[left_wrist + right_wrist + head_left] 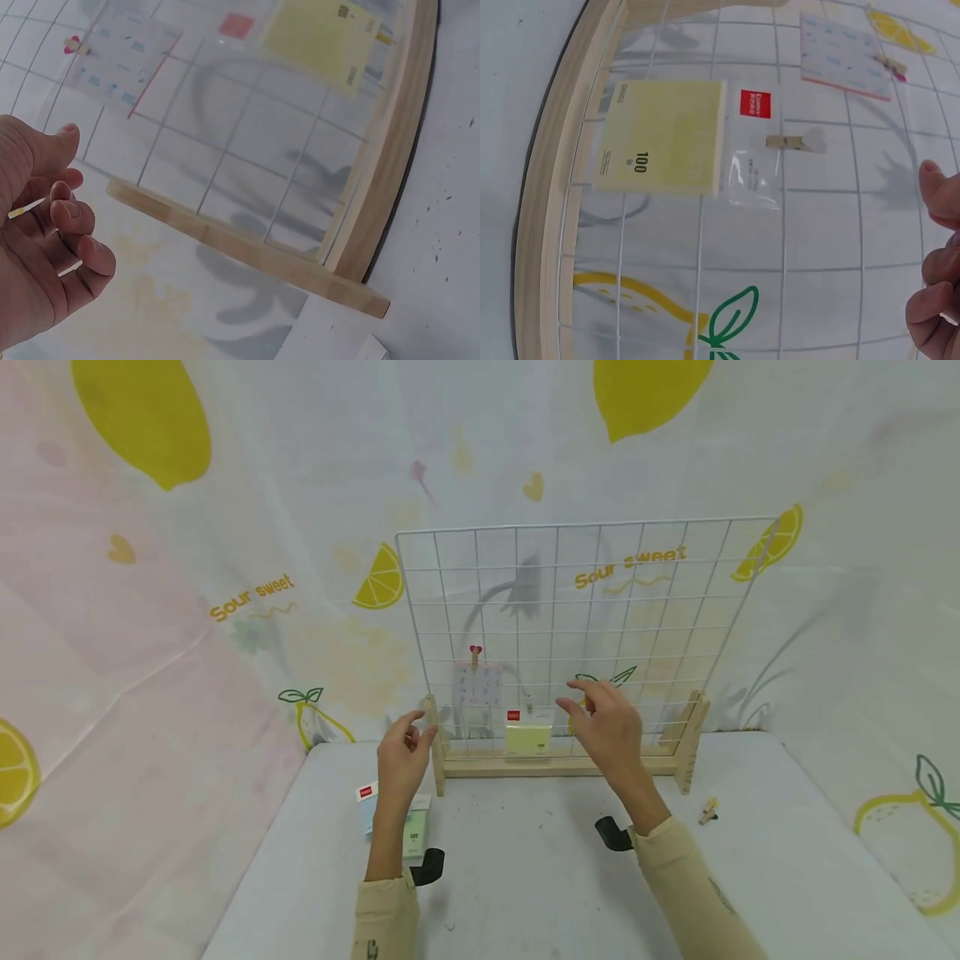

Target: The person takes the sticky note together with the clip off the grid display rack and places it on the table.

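A white wire grid (570, 618) stands upright in a wooden base (555, 767). My left hand (402, 760) is raised by its left post, fingers loosely bent, holding nothing. To the right, my right hand (611, 727) hovers in front of the grid, with a gap between thumb and index finger. Between the hands hangs a yellow sticky note pack (660, 139) in a clear sleeve, its top clipped to a wire by a small wooden clothespin (787, 142). Up and left of it, a patterned paper pad (478, 685) hangs from another clothespin (475, 657) with a red top.
On the white table (510, 893), a blue pack (368, 812) and a green pack (415, 837) lie partly hidden behind my left forearm. A small clothespin (708, 812) lies right of the base. A lemon-print cloth (300, 527) hangs behind the grid.
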The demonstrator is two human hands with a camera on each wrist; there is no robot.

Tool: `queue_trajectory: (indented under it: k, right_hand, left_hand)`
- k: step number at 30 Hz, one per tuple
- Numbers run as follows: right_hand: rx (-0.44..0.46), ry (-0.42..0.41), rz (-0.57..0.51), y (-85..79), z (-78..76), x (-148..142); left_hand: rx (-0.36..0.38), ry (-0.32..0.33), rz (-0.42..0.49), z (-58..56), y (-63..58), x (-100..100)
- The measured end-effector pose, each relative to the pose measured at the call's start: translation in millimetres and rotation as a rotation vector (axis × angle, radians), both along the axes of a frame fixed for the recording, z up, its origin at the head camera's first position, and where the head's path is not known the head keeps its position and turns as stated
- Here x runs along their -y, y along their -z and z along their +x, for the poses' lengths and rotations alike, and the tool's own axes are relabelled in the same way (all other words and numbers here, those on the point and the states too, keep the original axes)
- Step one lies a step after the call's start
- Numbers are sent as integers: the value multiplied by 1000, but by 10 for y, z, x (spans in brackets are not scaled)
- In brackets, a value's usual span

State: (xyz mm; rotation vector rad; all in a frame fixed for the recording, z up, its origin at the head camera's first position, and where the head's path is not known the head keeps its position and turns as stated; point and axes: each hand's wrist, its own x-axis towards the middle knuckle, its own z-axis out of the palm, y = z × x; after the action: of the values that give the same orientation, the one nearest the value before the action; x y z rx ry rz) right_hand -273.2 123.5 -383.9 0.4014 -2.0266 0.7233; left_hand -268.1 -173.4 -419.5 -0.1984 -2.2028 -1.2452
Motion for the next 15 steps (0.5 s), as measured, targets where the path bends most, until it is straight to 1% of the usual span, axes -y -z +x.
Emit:
queue_trajectory:
  k: [3,5,9,15]
  right_hand:
    - [-36,-17,10,-24,-56,45]
    - [-34,-21,18,-48,-79,76]
    - [14,-24,26,-99,-103,140]
    - [43,-31,12,-134,-131,228]
  left_hand:
    - [-22,11,-12,-30,-9,-38]
    - [-36,15,-9,-54,-13,-57]
    - [-58,25,-16,-122,-13,-85]
    - [-52,36,-40,-187,-51,-121]
